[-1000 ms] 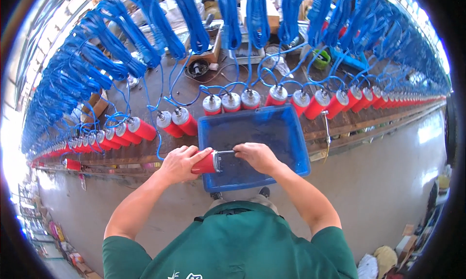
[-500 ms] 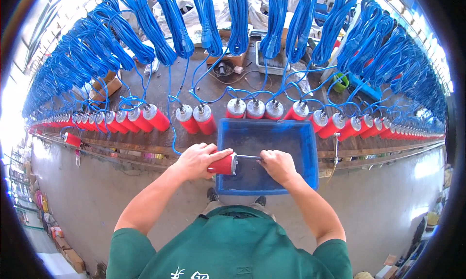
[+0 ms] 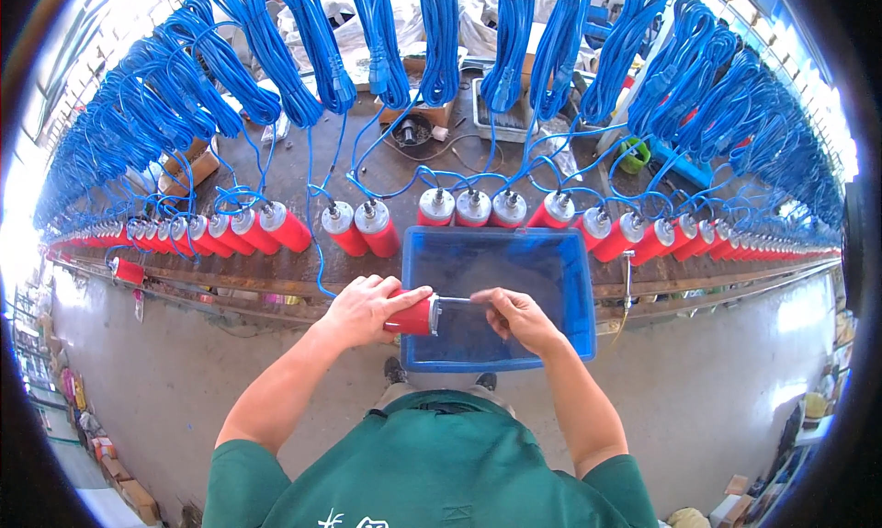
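My left hand (image 3: 366,309) is wrapped round a red cylinder (image 3: 408,320) with a silver metal end cap, held sideways over the left edge of a blue plastic bin (image 3: 589,294). A thin metal rod (image 3: 454,300) points right from the cap. At the rod's free end is my right hand (image 3: 519,319), its fingers curled; the fingertips are smeared by motion and seem to pinch the rod loosely. Dark liquid or a dark bottom shows inside the bin. From behind my left hand a blue cable (image 3: 322,271) runs up to the workbench.
Red cylinders with silver caps, such as this one (image 3: 381,234), stand in a long row along the workbench (image 3: 303,165). Coiled blue cables (image 3: 439,41) hang above them. A green container (image 3: 634,156) and a black bowl (image 3: 424,139) sit farther back. A slim metal fitting (image 3: 627,280) rises at the bench edge.
My right hand has loosened from a closed grip, its fingers spreading and blurring at the rod's end. The left hand keeps its hold on the cylinder. The whole view has shifted slightly.
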The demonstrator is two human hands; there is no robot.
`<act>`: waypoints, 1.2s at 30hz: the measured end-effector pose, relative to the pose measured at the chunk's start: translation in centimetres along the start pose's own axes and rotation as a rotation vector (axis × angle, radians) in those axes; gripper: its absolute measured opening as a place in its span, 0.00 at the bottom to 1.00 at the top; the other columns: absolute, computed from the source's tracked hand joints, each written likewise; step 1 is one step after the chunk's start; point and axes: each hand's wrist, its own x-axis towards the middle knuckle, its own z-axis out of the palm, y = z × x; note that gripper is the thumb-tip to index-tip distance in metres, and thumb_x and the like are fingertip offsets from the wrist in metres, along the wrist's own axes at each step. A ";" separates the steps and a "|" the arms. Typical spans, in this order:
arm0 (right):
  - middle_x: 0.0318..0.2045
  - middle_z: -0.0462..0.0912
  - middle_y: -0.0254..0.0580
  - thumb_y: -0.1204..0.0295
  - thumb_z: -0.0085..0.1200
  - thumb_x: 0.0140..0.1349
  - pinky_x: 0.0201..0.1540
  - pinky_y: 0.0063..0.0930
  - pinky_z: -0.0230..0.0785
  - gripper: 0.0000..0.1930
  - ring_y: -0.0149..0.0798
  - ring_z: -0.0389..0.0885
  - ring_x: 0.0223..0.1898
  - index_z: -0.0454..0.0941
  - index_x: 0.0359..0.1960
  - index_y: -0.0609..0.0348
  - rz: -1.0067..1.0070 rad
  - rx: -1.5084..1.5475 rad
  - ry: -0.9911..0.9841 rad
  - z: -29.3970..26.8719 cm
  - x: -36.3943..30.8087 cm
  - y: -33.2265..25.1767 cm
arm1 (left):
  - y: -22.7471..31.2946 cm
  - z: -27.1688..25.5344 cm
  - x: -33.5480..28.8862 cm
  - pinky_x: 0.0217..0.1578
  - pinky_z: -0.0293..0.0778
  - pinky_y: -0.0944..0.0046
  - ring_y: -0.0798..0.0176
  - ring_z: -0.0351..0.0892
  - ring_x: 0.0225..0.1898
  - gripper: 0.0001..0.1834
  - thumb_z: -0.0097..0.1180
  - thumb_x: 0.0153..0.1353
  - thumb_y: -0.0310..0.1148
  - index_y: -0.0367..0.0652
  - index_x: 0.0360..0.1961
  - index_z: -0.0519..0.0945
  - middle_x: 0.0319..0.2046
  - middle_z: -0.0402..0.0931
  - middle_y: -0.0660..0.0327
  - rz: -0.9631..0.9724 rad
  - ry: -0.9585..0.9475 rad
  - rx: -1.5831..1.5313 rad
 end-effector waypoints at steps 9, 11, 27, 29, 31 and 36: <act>0.31 0.85 0.57 0.73 0.62 0.67 0.42 0.45 0.79 0.22 0.52 0.89 0.38 0.80 0.63 0.51 -0.330 -1.027 0.121 1.0 -0.2 -1.4 | 0.1 0.1 0.3 0.54 0.77 0.49 0.50 0.80 0.51 0.56 0.81 0.41 0.40 0.68 0.77 0.71 0.49 0.78 0.60 0.016 0.046 -0.023; 0.34 0.88 0.57 0.69 0.62 0.66 0.44 0.51 0.80 0.12 0.58 0.89 0.42 0.82 0.49 0.55 -0.318 -1.449 0.223 0.5 1.4 0.6 | 0.0 0.2 0.4 0.53 0.77 0.49 0.50 0.81 0.50 0.55 0.81 0.41 0.39 0.67 0.76 0.72 0.48 0.78 0.60 0.024 0.052 -0.025; 0.32 0.76 0.28 0.59 0.52 0.83 0.30 0.19 0.69 0.19 0.22 0.74 0.31 0.76 0.67 0.55 0.072 0.035 -0.051 -1.1 0.0 0.4 | 0.4 0.0 0.3 0.53 0.77 0.51 0.52 0.80 0.50 0.53 0.80 0.44 0.41 0.68 0.76 0.72 0.49 0.78 0.61 0.012 0.052 0.044; 0.33 0.76 0.28 0.61 0.56 0.80 0.33 0.19 0.71 0.20 0.24 0.75 0.33 0.76 0.67 0.56 0.068 -0.016 -0.086 -1.6 0.2 0.5 | 0.4 0.1 0.4 0.52 0.77 0.51 0.52 0.80 0.49 0.54 0.80 0.44 0.42 0.69 0.76 0.71 0.49 0.78 0.61 0.010 0.055 0.038; 0.34 0.75 0.29 0.63 0.62 0.74 0.38 0.25 0.75 0.24 0.28 0.76 0.35 0.76 0.69 0.54 -0.066 -0.444 -0.076 -0.6 -0.3 -1.6 | 0.2 0.2 0.3 0.52 0.78 0.51 0.52 0.80 0.49 0.54 0.80 0.44 0.42 0.69 0.76 0.71 0.48 0.78 0.61 0.008 0.057 0.032; 0.47 0.84 0.52 0.66 0.60 0.67 0.63 0.45 0.76 0.24 0.58 0.83 0.57 0.80 0.65 0.56 -0.172 -1.421 -0.036 0.0 1.4 -2.7 | 0.1 0.5 0.3 0.51 0.78 0.51 0.52 0.80 0.49 0.54 0.80 0.43 0.42 0.70 0.77 0.71 0.47 0.78 0.61 0.020 0.060 0.039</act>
